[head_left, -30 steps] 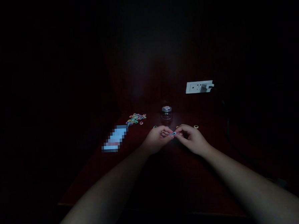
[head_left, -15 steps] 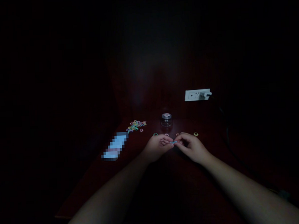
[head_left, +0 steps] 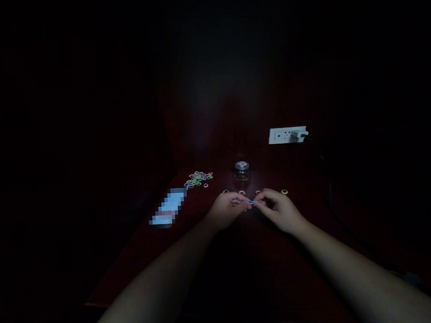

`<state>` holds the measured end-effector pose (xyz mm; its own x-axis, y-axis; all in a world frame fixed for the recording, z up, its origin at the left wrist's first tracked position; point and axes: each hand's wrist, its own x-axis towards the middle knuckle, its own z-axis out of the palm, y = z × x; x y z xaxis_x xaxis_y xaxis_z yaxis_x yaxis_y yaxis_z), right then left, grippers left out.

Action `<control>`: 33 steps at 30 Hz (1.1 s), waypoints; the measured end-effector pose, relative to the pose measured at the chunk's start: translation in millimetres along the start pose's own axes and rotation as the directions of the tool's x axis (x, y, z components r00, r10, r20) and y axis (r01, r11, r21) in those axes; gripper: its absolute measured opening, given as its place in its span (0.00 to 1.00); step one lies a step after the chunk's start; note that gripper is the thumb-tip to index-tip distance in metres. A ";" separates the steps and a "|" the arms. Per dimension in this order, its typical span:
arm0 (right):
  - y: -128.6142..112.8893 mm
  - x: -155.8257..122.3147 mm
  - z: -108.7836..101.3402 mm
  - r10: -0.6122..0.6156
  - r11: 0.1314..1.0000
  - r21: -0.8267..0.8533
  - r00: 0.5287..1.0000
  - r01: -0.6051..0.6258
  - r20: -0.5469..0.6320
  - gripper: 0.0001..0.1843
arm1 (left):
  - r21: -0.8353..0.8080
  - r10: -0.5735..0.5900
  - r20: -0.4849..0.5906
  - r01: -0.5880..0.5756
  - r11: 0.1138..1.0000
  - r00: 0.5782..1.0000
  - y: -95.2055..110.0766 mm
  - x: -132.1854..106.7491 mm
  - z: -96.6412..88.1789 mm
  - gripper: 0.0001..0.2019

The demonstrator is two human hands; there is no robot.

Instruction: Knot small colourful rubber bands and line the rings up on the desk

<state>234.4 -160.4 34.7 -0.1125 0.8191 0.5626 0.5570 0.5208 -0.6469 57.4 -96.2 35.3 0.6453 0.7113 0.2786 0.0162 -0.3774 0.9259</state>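
A small blue hair tie (head_left: 253,202) is stretched between my two hands, just above the dark red table. My left hand (head_left: 229,209) pinches its left end between thumb and fingers. From the other side, my right hand (head_left: 275,207) pinches the right end. Just beyond my fingers lie single hair ties: a green one (head_left: 226,192), a pink one (head_left: 241,193), an orange one (head_left: 258,192) and a yellow one (head_left: 284,191). My fingertips hide the very ends of the blue tie.
A clear lidded jar (head_left: 241,171) stands behind my hands. To the left lies a pile of colourful hair ties (head_left: 198,179), with a bright pixelated rectangle (head_left: 169,208) nearer me. A wall socket (head_left: 287,135) holds a plug, its dark cable (head_left: 330,194) hanging at the right.
The blue hair tie looks slightly more spread between my fingertips. My hands keep nearly the same position, and the whole view has shifted slightly.
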 end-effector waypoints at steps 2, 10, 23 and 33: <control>0.0 0.0 0.6 0.011 1.000 0.025 1.000 -0.011 0.006 0.07 | 0.010 0.000 0.007 0.000 1.000 1.000 0.9 -0.3 0.1 0.09; -0.7 -0.7 2.0 0.032 0.997 0.069 0.997 -0.037 0.072 0.06 | -0.002 -0.026 0.003 0.026 1.000 1.000 2.8 -0.6 0.9 0.08; -1.2 -0.2 1.9 0.045 0.997 0.057 0.998 -0.047 0.043 0.07 | 0.137 0.033 0.007 -0.033 0.990 0.999 9.9 -5.6 4.3 0.08; 3.2 3.0 -1.5 0.151 0.969 0.196 0.989 -0.148 0.000 0.10 | 0.162 0.003 0.077 -0.015 0.987 0.997 12.0 -6.9 0.4 0.06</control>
<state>237.0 -156.6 35.1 -0.0273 0.8885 0.4581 0.3953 0.4305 -0.8114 53.5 -105.8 44.4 0.7024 0.6622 0.2608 0.1297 -0.4794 0.8680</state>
